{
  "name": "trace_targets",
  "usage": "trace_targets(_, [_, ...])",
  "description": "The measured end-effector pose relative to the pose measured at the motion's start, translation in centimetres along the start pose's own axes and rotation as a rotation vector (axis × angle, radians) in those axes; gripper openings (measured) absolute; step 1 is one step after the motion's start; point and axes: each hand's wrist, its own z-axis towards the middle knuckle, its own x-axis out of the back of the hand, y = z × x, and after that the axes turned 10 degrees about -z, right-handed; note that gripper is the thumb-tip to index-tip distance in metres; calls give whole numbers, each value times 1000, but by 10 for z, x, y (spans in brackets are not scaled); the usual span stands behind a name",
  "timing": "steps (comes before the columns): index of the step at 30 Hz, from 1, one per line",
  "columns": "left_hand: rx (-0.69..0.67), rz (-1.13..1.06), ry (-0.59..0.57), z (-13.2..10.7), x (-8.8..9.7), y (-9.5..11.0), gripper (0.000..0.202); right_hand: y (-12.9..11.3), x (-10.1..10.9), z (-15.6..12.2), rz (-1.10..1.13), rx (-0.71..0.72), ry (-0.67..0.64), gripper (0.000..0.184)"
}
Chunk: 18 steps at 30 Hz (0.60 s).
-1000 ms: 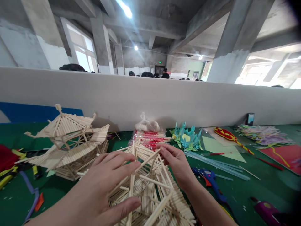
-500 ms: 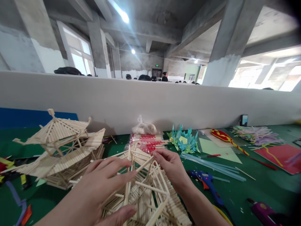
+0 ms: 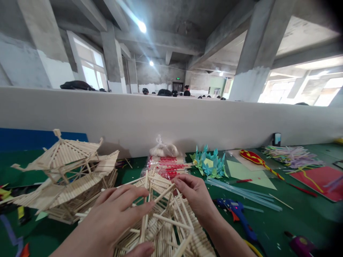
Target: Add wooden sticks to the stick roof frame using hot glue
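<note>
In front of me stands a wooden stick structure [image 3: 160, 233] with slatted sides and an open frame on top. My right hand [image 3: 194, 194] pinches the upper end of a short wooden stick [image 3: 164, 193] lying slantwise over that frame. My left hand [image 3: 115, 217] is over the structure's left side, fingers stretched out and thumb apart. Its index fingertip is close to the stick's lower end; whether it touches is unclear. My palms and forearms hide part of the structure.
A pagoda-like stick model [image 3: 72, 171] stands left. Behind are a bag of red-marked sticks [image 3: 168, 166] and a teal folded-paper ornament [image 3: 210, 162]. To the right lie clear glue sticks [image 3: 243, 192], a blue glue gun [image 3: 238, 212] and a purple glue gun [image 3: 301, 244]. A white partition [image 3: 171, 117] borders the table.
The view has tilted up slightly, so the table things sit a little lower. Both hands keep nearly the same pose, with the right hand still pinching the stick.
</note>
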Motion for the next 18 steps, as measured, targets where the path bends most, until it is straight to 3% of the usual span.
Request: trace_targets(18, [35, -25, 12, 0, -1, 2, 39, 11, -6, 1, 97, -73, 22, 22])
